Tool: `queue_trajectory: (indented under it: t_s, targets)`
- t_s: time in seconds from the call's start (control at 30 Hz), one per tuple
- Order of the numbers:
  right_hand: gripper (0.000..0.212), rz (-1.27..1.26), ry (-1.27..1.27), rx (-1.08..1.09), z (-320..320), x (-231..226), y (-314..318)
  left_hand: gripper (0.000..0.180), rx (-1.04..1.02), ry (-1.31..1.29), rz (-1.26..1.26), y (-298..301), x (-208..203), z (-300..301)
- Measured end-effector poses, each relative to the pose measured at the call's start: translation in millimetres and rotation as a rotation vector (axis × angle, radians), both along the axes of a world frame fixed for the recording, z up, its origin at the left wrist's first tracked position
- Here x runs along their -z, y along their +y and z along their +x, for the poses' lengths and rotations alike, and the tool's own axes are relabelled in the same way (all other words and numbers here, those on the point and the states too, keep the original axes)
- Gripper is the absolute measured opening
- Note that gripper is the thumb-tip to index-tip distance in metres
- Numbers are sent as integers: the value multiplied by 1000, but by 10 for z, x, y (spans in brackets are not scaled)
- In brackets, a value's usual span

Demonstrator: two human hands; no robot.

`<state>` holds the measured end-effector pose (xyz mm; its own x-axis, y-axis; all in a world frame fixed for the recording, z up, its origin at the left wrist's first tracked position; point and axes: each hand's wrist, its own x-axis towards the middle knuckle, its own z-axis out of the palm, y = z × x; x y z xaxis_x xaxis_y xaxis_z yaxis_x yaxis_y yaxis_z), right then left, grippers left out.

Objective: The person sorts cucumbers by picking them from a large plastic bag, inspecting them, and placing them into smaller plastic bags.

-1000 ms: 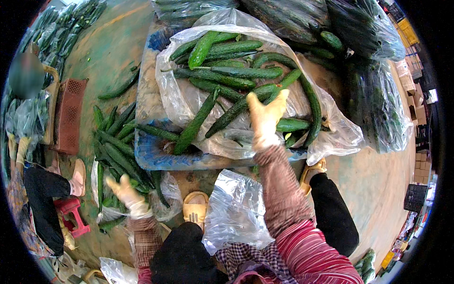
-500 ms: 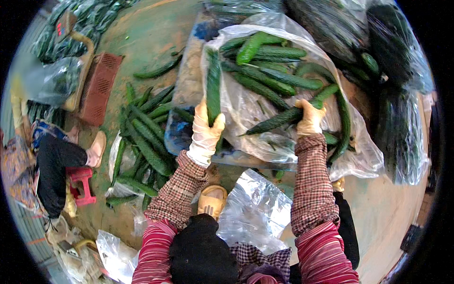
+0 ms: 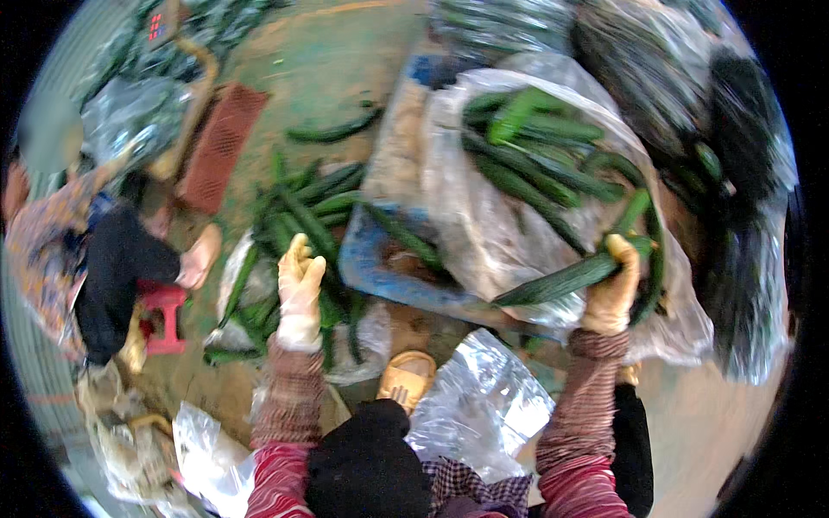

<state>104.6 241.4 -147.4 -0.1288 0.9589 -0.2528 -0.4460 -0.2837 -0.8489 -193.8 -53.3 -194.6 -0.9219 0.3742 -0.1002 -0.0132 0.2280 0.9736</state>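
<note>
My right hand (image 3: 615,289), in a pale glove, is wrapped round the thick end of a dark green cucumber (image 3: 553,281) at the near right side of a clear plastic bag (image 3: 518,233). Several more cucumbers (image 3: 540,168) lie on that plastic, one of them strongly curved. Off to the left, my gloved left hand (image 3: 300,289) is above a heap of cucumbers (image 3: 298,211) on the floor. Its thumb stands apart from the fingers, and I see nothing held in it. One cucumber (image 3: 406,237) slants over the edge of the blue tray (image 3: 358,268) under the plastic.
Packed plastic bags of cucumbers (image 3: 747,285) stand along the right and far side. On the left a person (image 3: 121,268) sits by a pink stool (image 3: 164,319), near a red-brown perforated crate (image 3: 223,147). A loose clear bag (image 3: 484,397) lies before me.
My left hand has moved left from the blue tray to the floor heap, and the cucumber it gripped is out of it. My right hand keeps its cucumber, now lower. The view has shifted.
</note>
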Motion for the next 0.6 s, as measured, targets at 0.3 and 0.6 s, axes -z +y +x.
queue_trajectory:
  t_s: [0.3,0.6]
  targets:
    - [116,519,-211,-585,-1347,-192,-1829,125,832,-250,425,521,-723,889]
    - [13,845,-432,-643,-1375,-43,-1171,61,207,-979,880,-663,208,-42]
